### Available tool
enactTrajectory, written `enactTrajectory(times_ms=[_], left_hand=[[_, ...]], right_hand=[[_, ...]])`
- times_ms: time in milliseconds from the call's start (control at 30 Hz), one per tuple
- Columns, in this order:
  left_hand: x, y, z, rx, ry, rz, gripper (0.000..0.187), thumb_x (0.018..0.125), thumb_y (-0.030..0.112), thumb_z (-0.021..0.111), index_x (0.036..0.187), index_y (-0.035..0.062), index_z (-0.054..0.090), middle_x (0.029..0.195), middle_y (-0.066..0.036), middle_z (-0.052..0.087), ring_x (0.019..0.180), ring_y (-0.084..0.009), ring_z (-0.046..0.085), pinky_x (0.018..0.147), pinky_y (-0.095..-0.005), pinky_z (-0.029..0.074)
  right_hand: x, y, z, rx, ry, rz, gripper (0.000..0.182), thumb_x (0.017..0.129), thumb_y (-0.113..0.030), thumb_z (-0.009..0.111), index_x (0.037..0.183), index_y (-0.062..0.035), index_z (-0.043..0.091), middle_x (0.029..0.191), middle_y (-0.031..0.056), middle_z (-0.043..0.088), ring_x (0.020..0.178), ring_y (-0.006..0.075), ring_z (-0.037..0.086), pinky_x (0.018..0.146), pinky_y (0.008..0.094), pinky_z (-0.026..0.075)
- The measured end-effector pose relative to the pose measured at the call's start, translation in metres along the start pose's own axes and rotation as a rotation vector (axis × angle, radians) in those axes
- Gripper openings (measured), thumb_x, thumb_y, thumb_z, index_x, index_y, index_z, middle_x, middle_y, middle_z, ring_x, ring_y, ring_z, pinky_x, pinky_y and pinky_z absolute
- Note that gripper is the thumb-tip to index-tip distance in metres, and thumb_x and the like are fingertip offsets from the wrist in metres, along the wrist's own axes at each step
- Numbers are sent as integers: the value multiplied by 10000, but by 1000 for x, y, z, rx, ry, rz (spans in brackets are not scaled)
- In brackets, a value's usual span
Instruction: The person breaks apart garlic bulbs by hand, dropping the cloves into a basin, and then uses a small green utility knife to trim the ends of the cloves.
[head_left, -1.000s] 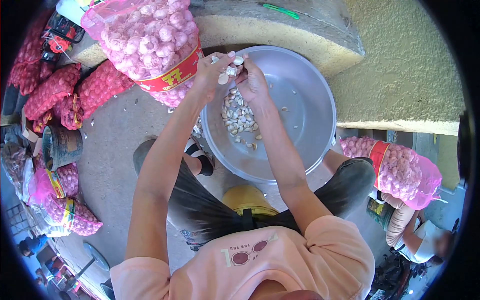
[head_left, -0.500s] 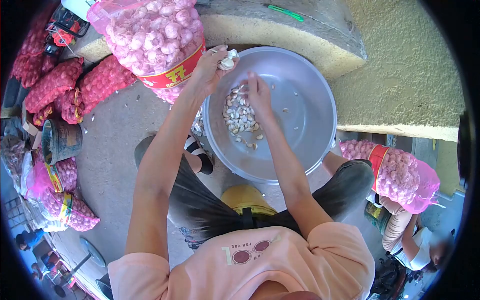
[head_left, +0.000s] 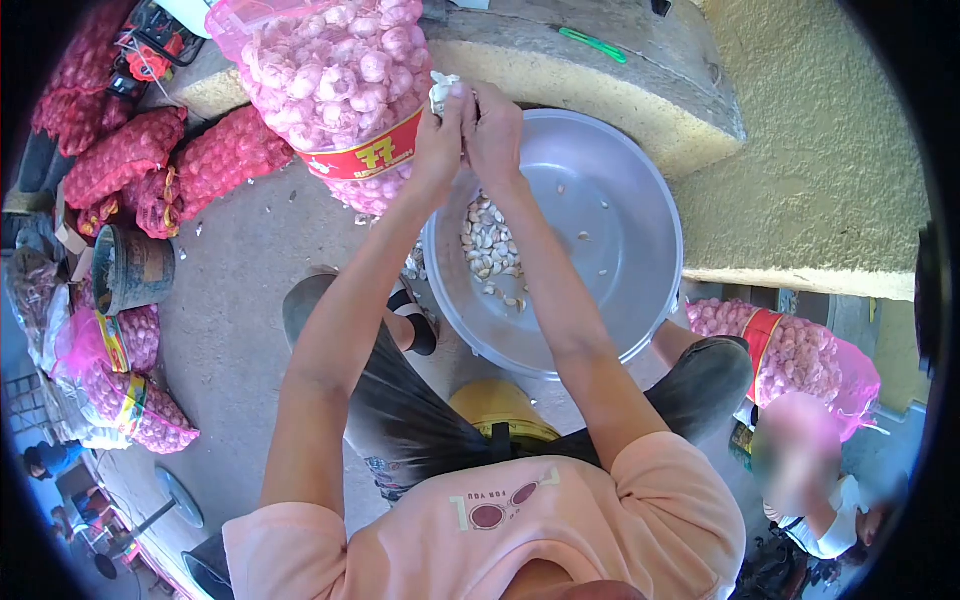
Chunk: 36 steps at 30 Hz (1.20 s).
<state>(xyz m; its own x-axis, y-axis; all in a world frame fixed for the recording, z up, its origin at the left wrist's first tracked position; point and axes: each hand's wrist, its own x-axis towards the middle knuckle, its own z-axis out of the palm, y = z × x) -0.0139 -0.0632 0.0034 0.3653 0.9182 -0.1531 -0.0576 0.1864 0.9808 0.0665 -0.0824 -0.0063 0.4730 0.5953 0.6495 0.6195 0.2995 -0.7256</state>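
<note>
My left hand point(head_left: 438, 142) is closed on a head of garlic point(head_left: 443, 92), whose pale papery skin sticks out past the fingertips. Pressed up against it is my right hand point(head_left: 496, 136), its fingers curled in; what they pinch is hidden. Both hands are raised over the left rim of a large grey plastic basin point(head_left: 676, 240). Loose garlic cloves point(head_left: 489, 240) lie heaped on the basin's left side, with a few scattered singly on its floor. A big pink mesh sack of garlic point(head_left: 345, 85) with a red label stands just left of my hands.
Red mesh sacks point(head_left: 128, 150) and a dark bucket point(head_left: 133, 268) are on the left. A green-handled tool point(head_left: 593, 45) lies on the concrete ledge point(head_left: 640, 85) behind the basin. A yellow bucket point(head_left: 490, 405) is between my legs. Another garlic sack point(head_left: 800, 360) and a person point(head_left: 835, 515) are at right.
My right hand has risen out of the basin to meet my left hand at the garlic. The view has shifted slightly. At right, the other person's position has changed.
</note>
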Motion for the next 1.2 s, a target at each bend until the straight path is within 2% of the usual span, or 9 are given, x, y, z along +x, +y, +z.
enactTrajectory(times_ms=[67, 200, 367, 800, 867, 933, 1033, 1133, 1200], left_hand=[[6, -9, -6, 36, 44, 88, 421, 974, 448, 416, 1007, 51, 551, 749, -8, 548, 682, -88, 528, 609, -267, 450], [11, -8, -11, 146, 134, 320, 476, 981, 421, 404, 989, -9, 608, 768, -94, 618, 699, -145, 562, 652, -310, 449], [15, -14, -16, 268, 118, 344, 497, 983, 419, 381, 1023, -24, 603, 808, -151, 645, 741, -212, 600, 700, -347, 455], [16, -21, -16, 382, 188, 341, 498, 969, 438, 392, 1014, -15, 594, 791, -177, 635, 735, -282, 617, 678, -394, 455], [18, -20, -19, 333, 180, 356, 469, 973, 420, 401, 990, -6, 597, 792, -154, 638, 727, -253, 620, 660, -369, 458], [8, 2, -21, 104, -23, 151, 430, 980, 407, 419, 1012, 14, 589, 859, -41, 601, 781, -79, 530, 656, -232, 440], [6, 16, -22, -138, -36, -26, 318, 981, 332, 438, 939, 49, 578, 706, -19, 571, 598, -76, 531, 465, -210, 395], [6, 24, -18, -290, 8, 16, 308, 977, 337, 437, 984, 56, 564, 695, -13, 561, 568, -68, 503, 426, -202, 381], [15, 15, -34, -201, -136, -58, 300, 976, 342, 434, 1006, 72, 561, 725, -6, 570, 581, -65, 513, 463, -192, 395]], right_hand=[[-6, 0, 8, -33, -34, 17, 231, 938, -201, 531, 906, -7, 652, 665, 172, 616, 532, 192, 565, 541, 340, 451], [-7, -9, 14, 190, 35, 197, 250, 932, -200, 524, 832, -4, 644, 639, 190, 581, 527, 288, 558, 532, 367, 440], [-8, -2, 14, 285, 2, 298, 302, 955, -238, 508, 827, 2, 638, 585, 140, 553, 521, 123, 457, 514, 330, 419], [-18, 1, 29, 430, 91, 566, 317, 959, -240, 509, 811, 19, 614, 616, 57, 553, 595, 89, 439, 534, 316, 401], [-14, -5, 23, 414, 38, 541, 295, 948, -242, 534, 831, 8, 636, 614, 49, 553, 603, 92, 459, 566, 295, 427], [-7, -1, 15, 408, -33, 433, 249, 929, -238, 566, 903, -1, 636, 653, 58, 571, 622, 94, 478, 590, 284, 441], [-2, -1, -6, 332, -196, 225, 270, 883, -218, 629, 1066, -21, 606, 746, 80, 601, 661, 117, 527, 632, 271, 466], [0, 2, -17, 226, -314, -29, 428, 834, -191, 682, 1207, -40, 539, 835, 107, 612, 703, 167, 577, 652, 280, 481], [2, 6, -23, 188, -336, -179, 505, 812, -180, 702, 1258, -47, 503, 870, 120, 610, 724, 196, 597, 654, 290, 486]])
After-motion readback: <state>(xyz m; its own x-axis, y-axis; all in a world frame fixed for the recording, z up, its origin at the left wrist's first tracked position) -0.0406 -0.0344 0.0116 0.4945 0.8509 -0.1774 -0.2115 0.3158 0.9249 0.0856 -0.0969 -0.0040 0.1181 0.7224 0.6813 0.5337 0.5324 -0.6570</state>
